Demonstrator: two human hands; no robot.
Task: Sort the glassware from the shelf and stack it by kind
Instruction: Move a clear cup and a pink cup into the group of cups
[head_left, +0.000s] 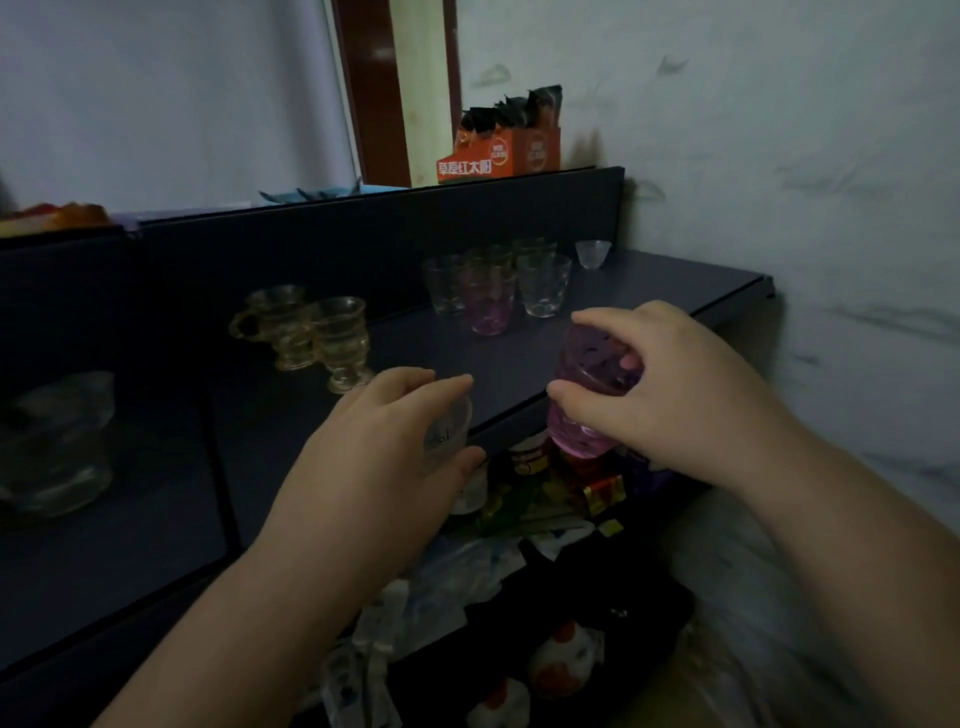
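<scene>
Sorting partway: right hand (670, 395) grips pink tumblers (587, 395), seemingly a nested pair, left hand (384, 441) curls round a small clear cup (449, 426) at the shelf (675, 291) edge; amber mugs (306, 335) and mixed glasses (493, 291) await.

This looks like a dim room in a home, used for storage. A dark blue-grey metal shelf (649, 291) stands against a pale marbled wall (779, 156) at 2 o'clock, with drinking glasses of mixed kinds on it. At 12 o'clock an orange cardboard box with printed Chinese characters (498, 156) sits on the top board. At 6 o'clock, the lower level holds crumpled plastic bags (447, 577) and colourful snack packets (571, 488).
</scene>
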